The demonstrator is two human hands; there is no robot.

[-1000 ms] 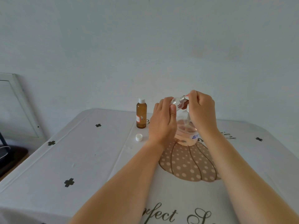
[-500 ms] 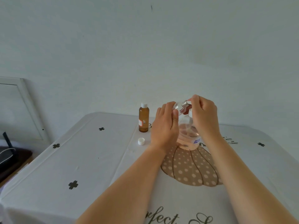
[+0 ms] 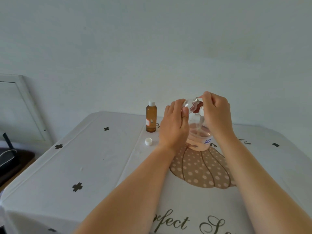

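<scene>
My left hand (image 3: 174, 127) grips a small clear glass bottle (image 3: 189, 103) with a silver neck, tilted on its side above a large clear bottle (image 3: 200, 139) that holds pinkish liquid. My right hand (image 3: 217, 114) pinches the silver neck end of the small bottle, just over the big bottle's white top (image 3: 201, 111). The big bottle stands on the table between my wrists and is partly hidden by both hands.
A brown bottle (image 3: 151, 119) with a white cap stands left of my hands. A loose white cap (image 3: 148, 141) lies on the white tablecloth (image 3: 84, 166) near it. A wall rises behind the table; a framed panel (image 3: 18, 107) and dark furniture (image 3: 11, 159) are at left.
Both hands keep their hold on the small bottle over the big one; the view has tilted slightly, so everything sits a little lower in frame.
</scene>
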